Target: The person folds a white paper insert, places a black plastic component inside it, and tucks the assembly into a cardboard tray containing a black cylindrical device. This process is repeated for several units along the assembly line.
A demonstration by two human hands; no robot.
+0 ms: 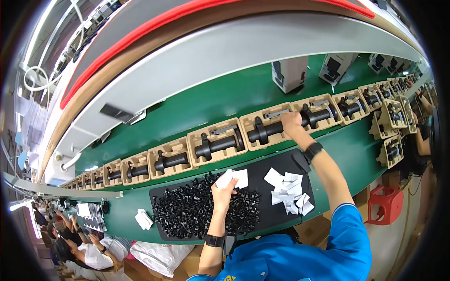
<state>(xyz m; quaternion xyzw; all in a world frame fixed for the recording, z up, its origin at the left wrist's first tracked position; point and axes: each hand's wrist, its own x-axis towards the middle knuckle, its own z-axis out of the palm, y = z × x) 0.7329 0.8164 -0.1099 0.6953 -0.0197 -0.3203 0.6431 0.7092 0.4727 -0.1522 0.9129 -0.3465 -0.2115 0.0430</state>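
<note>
My left hand (221, 196) is closed round a few folded white paper slips (240, 178), above a heap of small black parts (201, 206) on a dark mat. My right hand (292, 123) reaches forward into a brown moulded pulp tray (248, 122) in the line. Its fingers are bent together beside a grey handle-like piece (276, 113) and a black tubular device (267, 132); whatever they pinch is hidden. More white slips (287, 189) lie loosely spread on the right of the dark mat (265, 224).
Similar filled trays (216, 142) run in a long row across the green bench (187, 105). Printed boxes (289, 75) stand behind them. Stacked trays (393, 117) and a red stool (385, 205) are at the right. Other people (93, 248) sit at the far left.
</note>
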